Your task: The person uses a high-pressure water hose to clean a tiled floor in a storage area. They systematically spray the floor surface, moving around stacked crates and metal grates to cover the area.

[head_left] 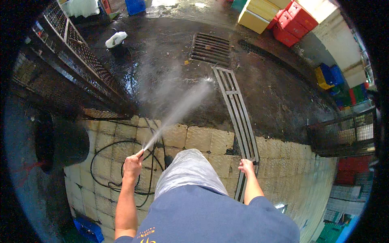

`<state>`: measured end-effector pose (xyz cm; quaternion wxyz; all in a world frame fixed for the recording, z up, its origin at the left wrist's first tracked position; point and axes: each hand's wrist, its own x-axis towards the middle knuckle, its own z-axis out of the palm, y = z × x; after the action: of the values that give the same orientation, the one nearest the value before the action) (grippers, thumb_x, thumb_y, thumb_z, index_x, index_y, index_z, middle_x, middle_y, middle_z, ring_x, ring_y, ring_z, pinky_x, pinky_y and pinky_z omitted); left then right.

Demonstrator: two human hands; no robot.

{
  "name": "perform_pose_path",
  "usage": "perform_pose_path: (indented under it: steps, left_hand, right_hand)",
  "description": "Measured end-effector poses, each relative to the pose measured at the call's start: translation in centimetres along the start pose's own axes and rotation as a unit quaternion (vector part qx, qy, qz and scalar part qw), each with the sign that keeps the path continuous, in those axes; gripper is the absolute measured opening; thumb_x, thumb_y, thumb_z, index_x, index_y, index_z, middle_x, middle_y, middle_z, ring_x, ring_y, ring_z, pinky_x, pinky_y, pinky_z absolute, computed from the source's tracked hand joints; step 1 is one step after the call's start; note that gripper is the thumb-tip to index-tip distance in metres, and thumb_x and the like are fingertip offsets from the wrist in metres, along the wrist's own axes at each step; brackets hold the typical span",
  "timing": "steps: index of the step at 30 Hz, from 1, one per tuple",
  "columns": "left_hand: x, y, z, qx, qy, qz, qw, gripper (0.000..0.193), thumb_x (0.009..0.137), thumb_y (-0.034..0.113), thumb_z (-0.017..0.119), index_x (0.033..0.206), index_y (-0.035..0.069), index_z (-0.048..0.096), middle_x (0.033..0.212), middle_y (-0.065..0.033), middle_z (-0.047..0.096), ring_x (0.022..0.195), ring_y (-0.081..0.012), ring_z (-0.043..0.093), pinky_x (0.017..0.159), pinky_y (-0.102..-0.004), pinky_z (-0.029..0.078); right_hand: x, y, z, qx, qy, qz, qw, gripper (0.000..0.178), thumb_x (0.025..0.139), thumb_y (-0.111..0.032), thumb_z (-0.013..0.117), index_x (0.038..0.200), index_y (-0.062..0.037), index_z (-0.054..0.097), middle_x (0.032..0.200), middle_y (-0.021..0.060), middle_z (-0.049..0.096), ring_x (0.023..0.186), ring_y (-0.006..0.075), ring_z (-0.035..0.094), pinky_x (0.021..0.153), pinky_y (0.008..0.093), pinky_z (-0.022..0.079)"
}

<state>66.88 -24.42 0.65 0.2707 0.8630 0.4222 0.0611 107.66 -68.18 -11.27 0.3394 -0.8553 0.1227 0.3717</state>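
My left hand (133,165) is closed around the end of a black hose, and a white jet of water (178,107) shoots from it forward and to the right. The jet strikes the dark wet ground beside a long slatted metal drain grate (234,97). Below on the tiles, the black hose (94,162) lies in loose loops. My right hand (246,167) hangs above the near end of the grate, its fingers curled, with nothing visible in them. Whether it touches the grate is unclear.
A square drain grating (210,49) lies ahead. On the left stands a rusty mesh gate (75,48), and on the right another metal gate (344,131). Red crates (293,24) are stacked at the far right. A white bag-like bundle (116,39) sits on the wet ground.
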Motion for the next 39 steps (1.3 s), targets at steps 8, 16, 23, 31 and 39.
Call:
perform_pose_path:
  steps: [8,16,23,31,39]
  left_hand:
    - [1.4,0.7,2.5,-0.032,-0.05,-0.032,0.998,0.034,0.087,0.015,0.062,0.12,0.019,0.066,0.096,-0.0167,0.068,0.086,-0.0348,0.065,0.072,-0.0437,0.052]
    - [3.6,-0.4,1.4,-0.02,-0.037,-0.067,0.997,0.032,0.087,0.02,0.064,0.12,0.021,0.066,0.094,-0.0156,0.068,0.086,-0.0348,0.066,0.072,-0.044,0.053]
    - [7.6,-5.5,-2.4,-0.002,-0.015,-0.151,0.988,0.031,0.088,0.021,0.064,0.119,0.02,0.067,0.092,-0.0177,0.068,0.083,-0.0346,0.067,0.07,-0.0428,0.053]
    - [14.6,-4.0,-0.2,-0.021,-0.033,-0.118,0.992,0.033,0.087,0.018,0.065,0.12,0.019,0.066,0.084,-0.0196,0.066,0.073,-0.0334,0.066,0.065,-0.0412,0.051]
    - [24.3,-1.6,5.3,-0.074,-0.001,-0.021,0.997,0.033,0.085,0.014,0.066,0.118,0.018,0.067,0.088,-0.0189,0.067,0.076,-0.0354,0.066,0.066,-0.0423,0.051]
  right_hand:
    - [-5.3,3.3,2.3,-0.026,-0.056,0.02,0.998,0.036,0.098,-0.036,0.049,0.121,-0.0116,0.06,0.1,0.0034,0.067,0.076,0.0155,0.068,0.065,0.0325,0.047]
    - [-4.6,1.8,5.2,-0.009,-0.044,-0.008,0.999,0.033,0.098,-0.032,0.051,0.119,-0.0089,0.063,0.094,0.0049,0.068,0.068,0.015,0.069,0.053,0.0284,0.048]
    - [-1.7,-2.4,7.5,-0.002,-0.056,-0.005,0.998,0.032,0.098,-0.029,0.051,0.117,-0.0062,0.064,0.094,0.0067,0.069,0.069,0.0151,0.069,0.052,0.0287,0.048]
    - [4.2,-10.1,9.7,-0.097,-0.116,-0.035,0.988,0.033,0.097,-0.033,0.053,0.114,-0.0066,0.064,0.093,0.0058,0.067,0.068,0.0147,0.067,0.058,0.0302,0.05]
    - [14.6,-24.3,15.3,-0.067,-0.142,-0.087,0.984,0.03,0.096,-0.026,0.054,0.109,-0.0014,0.066,0.086,0.0082,0.068,0.069,0.0163,0.065,0.062,0.0299,0.056]
